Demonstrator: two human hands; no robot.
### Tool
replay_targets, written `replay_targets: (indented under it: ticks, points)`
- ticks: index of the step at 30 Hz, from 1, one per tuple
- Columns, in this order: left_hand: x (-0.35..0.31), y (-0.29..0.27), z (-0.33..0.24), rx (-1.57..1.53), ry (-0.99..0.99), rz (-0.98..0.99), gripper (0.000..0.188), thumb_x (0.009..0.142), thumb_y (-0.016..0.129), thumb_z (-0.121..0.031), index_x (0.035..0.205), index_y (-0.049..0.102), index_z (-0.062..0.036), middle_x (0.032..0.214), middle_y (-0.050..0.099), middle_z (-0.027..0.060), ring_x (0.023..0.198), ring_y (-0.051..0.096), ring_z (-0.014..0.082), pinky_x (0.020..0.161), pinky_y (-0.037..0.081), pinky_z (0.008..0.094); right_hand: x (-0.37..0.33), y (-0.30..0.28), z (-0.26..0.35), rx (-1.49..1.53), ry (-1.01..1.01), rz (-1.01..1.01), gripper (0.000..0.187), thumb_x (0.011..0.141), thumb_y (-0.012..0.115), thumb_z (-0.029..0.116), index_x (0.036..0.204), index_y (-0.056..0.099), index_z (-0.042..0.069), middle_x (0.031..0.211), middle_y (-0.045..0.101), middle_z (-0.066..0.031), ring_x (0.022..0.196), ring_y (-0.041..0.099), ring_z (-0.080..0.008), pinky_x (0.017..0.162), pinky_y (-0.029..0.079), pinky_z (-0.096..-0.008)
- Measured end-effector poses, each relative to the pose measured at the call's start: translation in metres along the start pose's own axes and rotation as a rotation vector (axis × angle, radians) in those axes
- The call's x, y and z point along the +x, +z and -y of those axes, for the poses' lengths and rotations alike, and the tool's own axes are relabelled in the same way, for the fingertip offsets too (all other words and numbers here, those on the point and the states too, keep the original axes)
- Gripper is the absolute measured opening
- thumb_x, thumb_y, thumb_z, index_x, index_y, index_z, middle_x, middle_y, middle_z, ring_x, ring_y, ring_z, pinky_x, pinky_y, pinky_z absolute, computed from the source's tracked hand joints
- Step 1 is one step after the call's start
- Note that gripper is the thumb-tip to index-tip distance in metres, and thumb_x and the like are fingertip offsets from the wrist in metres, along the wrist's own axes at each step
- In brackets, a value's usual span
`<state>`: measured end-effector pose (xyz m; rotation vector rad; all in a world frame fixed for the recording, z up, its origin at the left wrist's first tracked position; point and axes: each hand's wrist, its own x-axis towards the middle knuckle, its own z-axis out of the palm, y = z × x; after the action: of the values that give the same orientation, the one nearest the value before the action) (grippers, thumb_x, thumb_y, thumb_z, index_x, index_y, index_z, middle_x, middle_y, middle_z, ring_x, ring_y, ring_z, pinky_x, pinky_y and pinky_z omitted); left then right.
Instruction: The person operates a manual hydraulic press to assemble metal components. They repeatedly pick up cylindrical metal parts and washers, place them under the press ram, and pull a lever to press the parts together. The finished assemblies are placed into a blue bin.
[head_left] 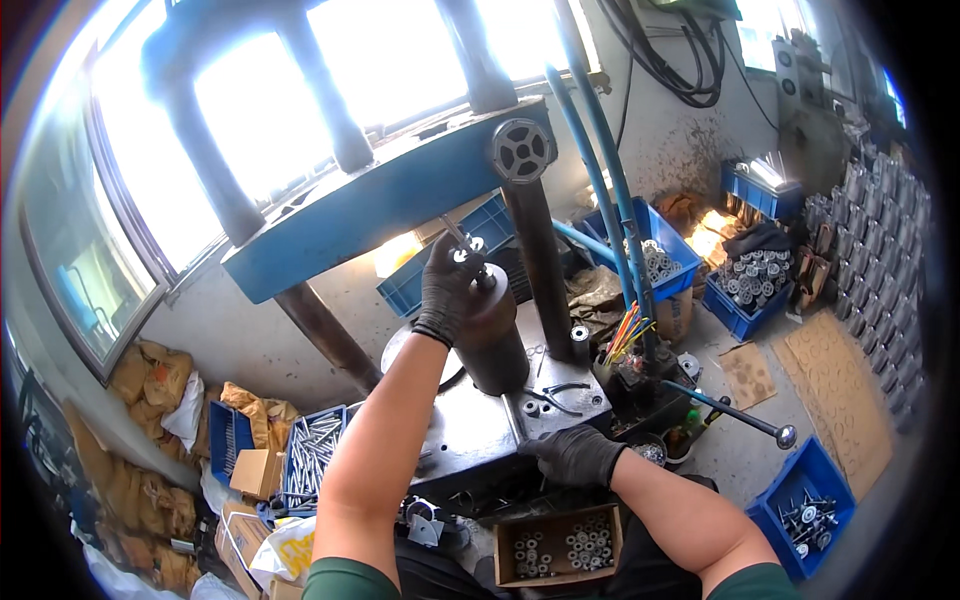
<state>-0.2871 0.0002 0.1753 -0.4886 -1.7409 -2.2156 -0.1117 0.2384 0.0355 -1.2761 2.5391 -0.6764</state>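
My left hand (447, 290), in a dark glove, is closed at the top of a thick dark steel cylinder (493, 345). A thin metal shaft (453, 229) pokes up from its fingers, with shiny round metal by the fingertips; the glove hides part of it. Beneath the fingers, a small bright metal piece (486, 279) sits on the cylinder's top. My right hand (575, 456), also gloved, is closed at the near end of a metal rod (513, 416) that slants down from the cylinder's base over the steel press table (455, 425). Pliers (562, 388) and small metal rings (532, 408) lie beside the rod.
Above the cylinder spans the blue press beam (390, 215), between dark columns (537, 265). A wooden box (498, 552) of rings stands below my hands. Blue bins hold shafts (314, 455) at left and disc-headed parts (812, 520) at right. A ball-ended lever (735, 412) juts out rightward.
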Motion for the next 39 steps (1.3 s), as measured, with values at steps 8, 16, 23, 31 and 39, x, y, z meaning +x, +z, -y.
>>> replay_targets:
  ticks: [8, 16, 23, 31, 39]
  points:
    - [-0.007, -0.008, 0.001, 0.202, 0.103, 0.025, 0.045, 0.101, 0.075, -0.005, 0.143, 0.058, -0.0064, 0.118, 0.067, 0.0077, 0.111, 0.07, 0.0196, 0.084, 0.063, 0.0334, -0.006, 0.005, 0.007, -0.102, -0.053, 0.045, 0.041, 0.093, 0.06, 0.023, 0.129, 0.071, 0.007, 0.102, 0.077, -0.0228, 0.098, 0.076, -0.0403, 0.088, 0.058, -0.0535]
    - [-0.001, 0.003, 0.0, 0.222, 0.047, -0.032, 0.055, 0.1, 0.073, 0.002, 0.15, 0.054, -0.0076, 0.119, 0.066, 0.0061, 0.106, 0.069, 0.0166, 0.084, 0.06, 0.0294, -0.053, -0.032, 0.023, -0.1, -0.168, -0.237, 0.033, 0.088, 0.067, 0.021, 0.117, 0.072, 0.006, 0.096, 0.075, -0.02, 0.09, 0.075, -0.0398, 0.081, 0.059, -0.0534]
    - [-0.012, 0.001, -0.007, 0.273, -0.001, -0.076, 0.054, 0.099, 0.074, 0.001, 0.149, 0.056, -0.0079, 0.114, 0.066, 0.0039, 0.095, 0.067, 0.0143, 0.079, 0.061, 0.0312, -0.153, -0.135, 0.066, -0.443, -0.037, -0.459, 0.027, 0.082, 0.068, 0.009, 0.109, 0.072, 0.007, 0.094, 0.072, -0.0136, 0.085, 0.072, -0.0362, 0.075, 0.058, -0.0491]
    - [-0.005, 0.01, -0.007, 0.469, 0.034, -0.129, 0.052, 0.099, 0.078, -0.008, 0.147, 0.06, -0.0114, 0.115, 0.072, 0.006, 0.101, 0.07, 0.0139, 0.085, 0.059, 0.0304, -0.245, -0.152, 0.015, -0.384, 0.337, 0.006, 0.025, 0.085, 0.067, 0.022, 0.103, 0.079, 0.008, 0.094, 0.076, -0.0158, 0.085, 0.075, -0.0382, 0.078, 0.06, -0.051]
    - [-0.01, 0.014, -0.014, 0.574, -0.02, -0.143, 0.056, 0.099, 0.08, -0.014, 0.151, 0.058, -0.0146, 0.116, 0.074, 0.0089, 0.101, 0.071, 0.014, 0.088, 0.058, 0.0291, -0.27, -0.099, 0.016, -0.314, 0.399, 0.031, 0.02, 0.085, 0.067, 0.024, 0.091, 0.077, 0.008, 0.083, 0.074, -0.0152, 0.077, 0.074, -0.0388, 0.074, 0.06, -0.0499]
